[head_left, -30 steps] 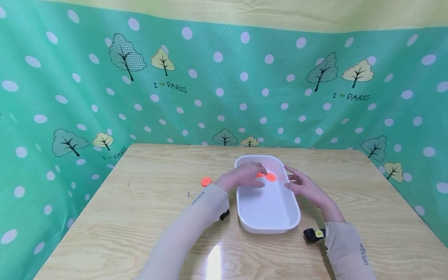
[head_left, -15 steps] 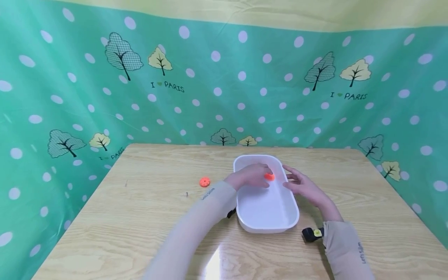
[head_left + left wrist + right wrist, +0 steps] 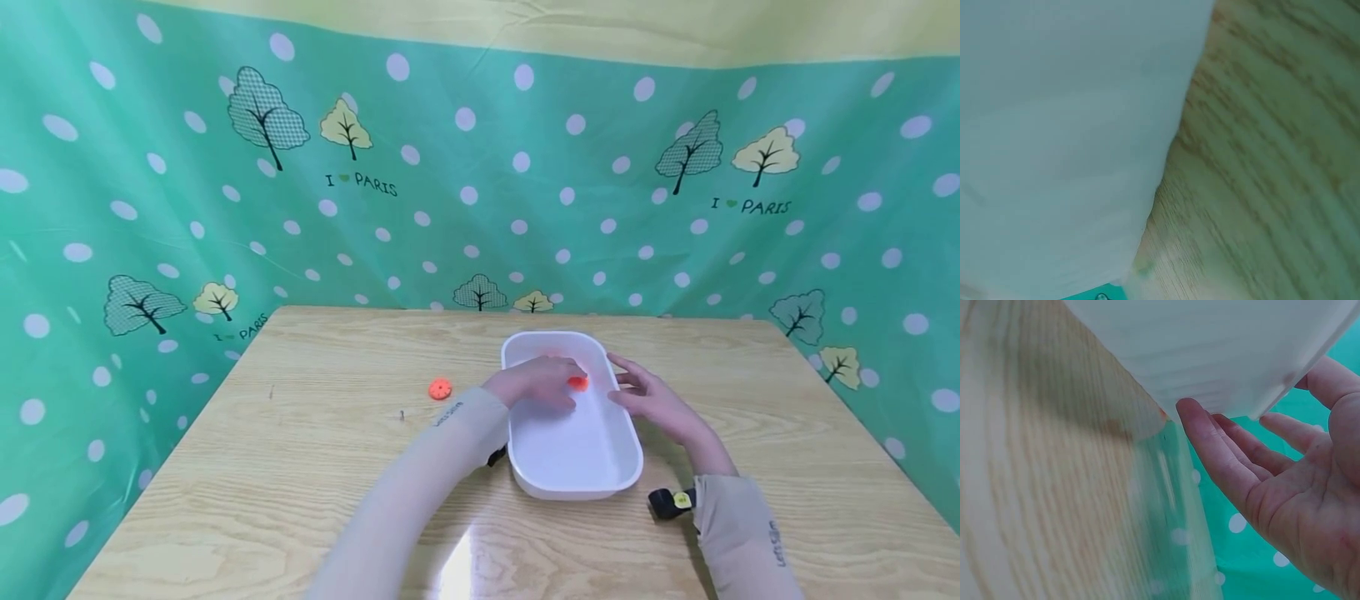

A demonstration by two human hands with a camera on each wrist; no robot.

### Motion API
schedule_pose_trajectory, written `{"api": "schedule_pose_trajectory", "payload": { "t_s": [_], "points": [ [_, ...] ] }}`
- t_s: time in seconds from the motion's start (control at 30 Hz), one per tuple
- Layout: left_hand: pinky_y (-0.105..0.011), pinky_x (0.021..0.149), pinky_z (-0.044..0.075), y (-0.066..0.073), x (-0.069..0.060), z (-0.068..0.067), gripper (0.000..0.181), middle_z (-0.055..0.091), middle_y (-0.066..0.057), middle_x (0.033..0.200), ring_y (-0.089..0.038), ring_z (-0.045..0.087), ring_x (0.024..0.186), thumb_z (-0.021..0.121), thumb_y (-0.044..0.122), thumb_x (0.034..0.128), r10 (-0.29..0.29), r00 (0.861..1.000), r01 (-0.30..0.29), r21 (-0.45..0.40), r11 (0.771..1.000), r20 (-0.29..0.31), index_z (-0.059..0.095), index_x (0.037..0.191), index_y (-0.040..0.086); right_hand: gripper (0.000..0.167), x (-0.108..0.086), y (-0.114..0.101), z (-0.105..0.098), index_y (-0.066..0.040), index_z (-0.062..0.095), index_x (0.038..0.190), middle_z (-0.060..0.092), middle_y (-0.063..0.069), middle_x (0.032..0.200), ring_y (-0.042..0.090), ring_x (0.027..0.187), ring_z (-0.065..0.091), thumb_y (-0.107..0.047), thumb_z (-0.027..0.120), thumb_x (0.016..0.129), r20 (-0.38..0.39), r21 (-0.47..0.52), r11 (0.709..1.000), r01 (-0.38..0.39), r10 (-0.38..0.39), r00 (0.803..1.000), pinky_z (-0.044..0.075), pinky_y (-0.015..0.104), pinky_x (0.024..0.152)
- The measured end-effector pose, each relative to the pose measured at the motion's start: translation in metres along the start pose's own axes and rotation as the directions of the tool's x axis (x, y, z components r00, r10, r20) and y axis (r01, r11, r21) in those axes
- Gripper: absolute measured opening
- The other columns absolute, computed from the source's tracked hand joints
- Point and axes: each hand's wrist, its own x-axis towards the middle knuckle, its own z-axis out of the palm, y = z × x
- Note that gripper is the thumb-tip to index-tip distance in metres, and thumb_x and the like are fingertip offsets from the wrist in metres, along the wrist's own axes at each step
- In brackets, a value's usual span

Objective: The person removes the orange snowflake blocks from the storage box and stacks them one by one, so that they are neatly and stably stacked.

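A white oblong plastic tub (image 3: 577, 493) stands right of the table's middle. My left hand (image 3: 543, 382) reaches down inside it over the left rim. Its fingertips are at an orange disc (image 3: 578, 384), which they partly cover, and the thumb is spread apart from them. My right hand (image 3: 660, 406) holds the tub's right side. In the right wrist view its fingers (image 3: 1216, 447) lie along the outer wall, while the thumb goes over the rim. In the left wrist view a pale surface fills most of the frame and the left hand is hidden.
Another orange disc with small holes (image 3: 440, 389) lies on the wooden table (image 3: 300, 467) left of the tub. Near it is a tiny dark object (image 3: 402, 415). A green dotted curtain (image 3: 517, 192) hangs behind the table.
My left hand has moved slightly right inside the tub and now covers most of the two orange discs seen there earlier. The right hand and the tub have stayed in place.
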Motion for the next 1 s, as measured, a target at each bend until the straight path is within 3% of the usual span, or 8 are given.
{"api": "schedule_pose_trajectory", "payload": {
  "t_s": [0.17,0.37,0.7,1.0],
  "points": [
    [-0.021,0.095,0.037,-0.0022,0.0017,0.0009,0.038,0.055,0.004,0.113,-0.01,0.051,0.103,0.062,0.023,0.0836,0.02,0.999,-0.02,0.012,1.0,-0.025,0.058,0.121,0.017,0.066,-0.0002,0.0009,0.0003,-0.019,0.02,0.145,0.037,0.024,0.135,0.037,0.115,0.046,-0.025,0.055,0.089,0.002,0.005,1.0,-0.003,0.003,1.0,0.047,0.044,0.087],
    [-0.017,0.08,0.038,-0.0043,0.0029,0.0017,0.018,0.053,0.006,0.092,-0.009,0.049,0.083,0.059,0.012,0.0844,0.071,0.996,-0.07,0.025,0.997,-0.06,0.066,0.1,0.019,0.066,0.0003,0.0025,-0.0002,-0.02,0.02,0.145,0.037,0.024,0.135,0.037,0.115,0.046,-0.025,0.054,0.09,0.001,0.007,1.0,-0.009,0.009,1.0,0.047,0.044,0.087],
    [-0.013,0.077,0.038,-0.0047,0.0024,0.0018,0.024,0.051,0.005,0.09,-0.007,0.047,0.082,0.07,0.022,0.0787,0.085,0.996,-0.084,0.026,0.996,-0.024,0.068,0.102,0.016,0.065,0.0003,0.0022,0.0007,-0.019,0.021,0.145,0.038,0.024,0.134,0.037,0.113,0.048,-0.025,0.054,0.089,-0.006,-0.006,1.0,-0.008,0.008,1.0,0.047,0.044,0.087],
    [-0.014,0.075,0.038,-0.0032,-0.0017,-0.002,0.013,0.052,0.005,0.088,-0.008,0.048,0.079,0.067,0.016,0.0805,0.103,0.995,-0.103,0.053,0.993,0.002,0.067,0.094,0.016,0.066,0.0013,0.0031,0.0004,-0.019,0.021,0.145,0.038,0.024,0.134,0.036,0.113,0.048,-0.026,0.055,0.089,-0.011,-0.005,1.0,-0.009,0.009,1.0,0.047,0.044,0.088]
  ]
}}
